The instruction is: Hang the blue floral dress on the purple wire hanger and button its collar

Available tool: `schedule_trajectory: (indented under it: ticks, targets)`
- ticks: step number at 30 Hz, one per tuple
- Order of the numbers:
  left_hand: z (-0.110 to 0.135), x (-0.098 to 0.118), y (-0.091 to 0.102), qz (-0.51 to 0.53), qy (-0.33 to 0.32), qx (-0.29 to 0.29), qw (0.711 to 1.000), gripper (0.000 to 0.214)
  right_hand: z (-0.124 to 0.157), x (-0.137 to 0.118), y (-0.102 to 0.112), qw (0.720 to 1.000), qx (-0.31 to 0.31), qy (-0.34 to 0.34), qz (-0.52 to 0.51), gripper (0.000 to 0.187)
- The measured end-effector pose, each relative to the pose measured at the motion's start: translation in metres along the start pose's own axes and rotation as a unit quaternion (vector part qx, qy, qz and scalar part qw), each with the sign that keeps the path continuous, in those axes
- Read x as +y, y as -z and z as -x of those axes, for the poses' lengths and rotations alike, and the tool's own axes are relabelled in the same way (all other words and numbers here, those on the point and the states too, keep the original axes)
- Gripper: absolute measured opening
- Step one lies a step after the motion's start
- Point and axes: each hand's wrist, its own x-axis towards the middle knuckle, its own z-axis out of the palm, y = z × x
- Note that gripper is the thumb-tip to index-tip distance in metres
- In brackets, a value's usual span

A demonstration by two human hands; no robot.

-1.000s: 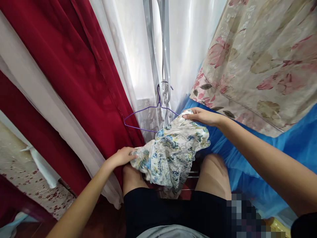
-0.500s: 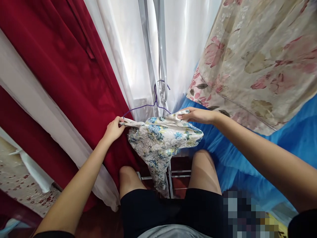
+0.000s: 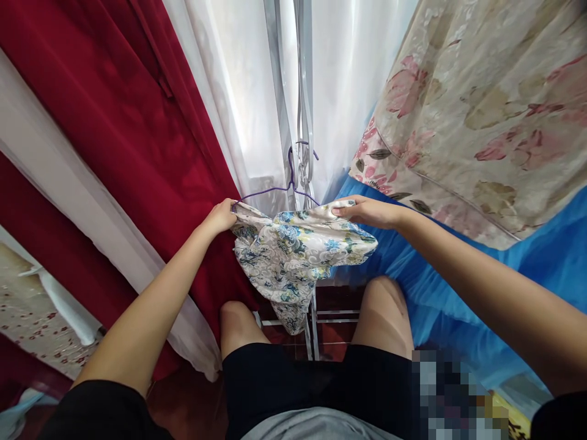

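A white garment (image 3: 298, 250) with blue and yellow flowers hangs between my hands on a thin purple hanger (image 3: 270, 191). My left hand (image 3: 221, 217) pinches the garment's left upper edge at the end of the hanger. At the other side my right hand (image 3: 362, 211) grips the right upper edge, thumb on top and fingers behind the cloth. The hanger's hook stands up in front of a grey metal rack (image 3: 282, 79). Cloth covers most of the hanger's lower part, and the garment's lower end droops between my knees.
Red curtains (image 3: 114, 122) and white cloth (image 3: 229, 91) hang at the left and behind the rack. To the right hang a beige floral cloth (image 3: 481, 122) and blue ruffled fabric (image 3: 440, 293). Rack bars (image 3: 337, 316) cross low above the red floor.
My left hand has moved slightly up and right, drawing the left edge of the garment up to the hanger's end. The garment's lower end has risen; my right hand stays nearly in place.
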Motion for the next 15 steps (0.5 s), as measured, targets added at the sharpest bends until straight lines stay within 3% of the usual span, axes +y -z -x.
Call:
schedule_trajectory:
  ticks: [3, 7, 9, 13, 15]
  targets:
    - [0.005, 0.008, 0.010, -0.023, -0.054, 0.041, 0.997, 0.050, 0.001, -0.002, 0.000, 1.000, 0.007, 0.003, 0.016, 0.023]
    - [0.019, 0.018, 0.028, -0.041, -0.218, 0.064, 0.973, 0.034, 0.002, -0.001, -0.001, 1.000, 0.000, -0.023, -0.015, 0.019]
    - [0.027, 0.025, 0.035, -0.017, -0.266, 0.088, 0.960, 0.032, 0.002, 0.001, -0.002, 0.997, -0.002, -0.038, -0.060, 0.019]
    - [0.039, 0.054, 0.041, 0.085, -0.251, 0.206, 0.942, 0.023, 0.002, 0.011, -0.009, 0.986, 0.009, -0.080, -0.149, 0.017]
    - [0.041, 0.072, 0.040, 0.172, -0.225, 0.229, 0.931, 0.015, 0.001, 0.016, -0.013, 0.978, 0.015, -0.099, -0.181, 0.016]
